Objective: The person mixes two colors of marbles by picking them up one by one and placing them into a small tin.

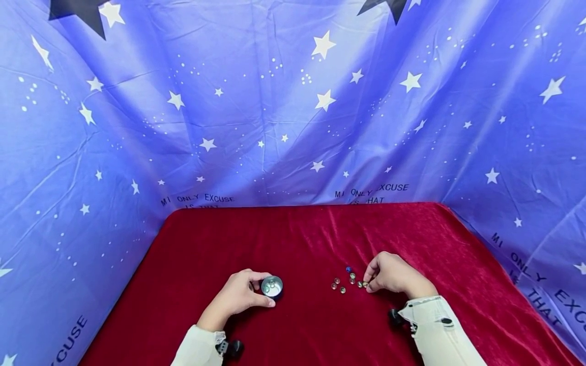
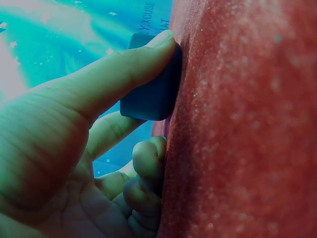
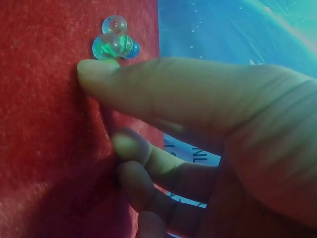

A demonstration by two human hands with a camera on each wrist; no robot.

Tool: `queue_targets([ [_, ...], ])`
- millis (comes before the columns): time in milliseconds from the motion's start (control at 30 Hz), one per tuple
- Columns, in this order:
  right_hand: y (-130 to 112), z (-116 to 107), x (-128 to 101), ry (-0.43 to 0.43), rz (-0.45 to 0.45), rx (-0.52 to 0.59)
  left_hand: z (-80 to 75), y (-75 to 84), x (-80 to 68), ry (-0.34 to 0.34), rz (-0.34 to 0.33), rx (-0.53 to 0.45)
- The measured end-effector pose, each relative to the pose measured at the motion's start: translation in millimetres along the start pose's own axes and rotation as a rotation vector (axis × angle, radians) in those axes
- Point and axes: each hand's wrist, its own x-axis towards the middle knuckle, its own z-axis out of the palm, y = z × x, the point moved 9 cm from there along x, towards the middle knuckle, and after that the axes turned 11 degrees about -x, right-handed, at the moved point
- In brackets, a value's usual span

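Gripping a small metal cup (image 1: pixel 272 286), the left hand (image 1: pixel 238 296) rests on the red velvet cloth (image 1: pixel 302 239) at about 7 o'clock from the table's centre. The thumb and forefinger curl round the cup's wall from opposite sides; in the left wrist view the thumb (image 2: pixel 124 74) presses flat on the cup (image 2: pixel 151 94), which stands on the cloth (image 2: pixel 247 124), while the other fingers fold loosely beneath. A few glass marbles lie inside the cup, their number unclear.

The right hand (image 1: pixel 393 274) lies at about 5 o'clock from the centre, knuckles up, fingertips drawn together on the cloth at the right end of a loose cluster of marbles (image 1: pixel 348 280). The cluster sits between the two hands, at 3 o'clock from the cup and well apart from it; most marbles are clear or greenish, with one blue marble (image 1: pixel 348 269) at the cluster's 12 o'clock edge. In the right wrist view the thumb (image 3: pixel 163 91) lies extended with its tip on the cloth (image 3: pixel 44 129), just beside three marbles (image 3: pixel 114 42) that touch one another; the remaining fingers curl under. Whether the fingertips pinch a marble cannot be told. A blue star-printed backdrop (image 1: pixel 293 101) encloses the table on three sides.
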Motion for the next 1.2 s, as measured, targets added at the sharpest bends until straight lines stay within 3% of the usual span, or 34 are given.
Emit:
queue_targets([
  [233,0.2,-3.6,-1.8,0.013,-0.006,-0.032,-0.2,1.1,0.1,-0.002,-0.006,-0.004],
  [567,3.5,-8.6,-0.3,0.034,0.012,0.006,0.4,0.7,0.5,-0.001,-0.008,0.009],
  [867,-3.9,-10.8,0.6,0.070,-0.022,-0.021,0.8,7.9,0.9,-0.001,0.036,0.081],
  [1100,-12.5,-13.0,1.2,0.096,-0.058,-0.034,2.1,13.8,-1.9,-0.018,0.035,0.055],
  [1200,-18.2,-14.2,1.7,0.109,-0.064,-0.030,3.8,17.7,-1.6,-0.007,0.061,0.093],
])
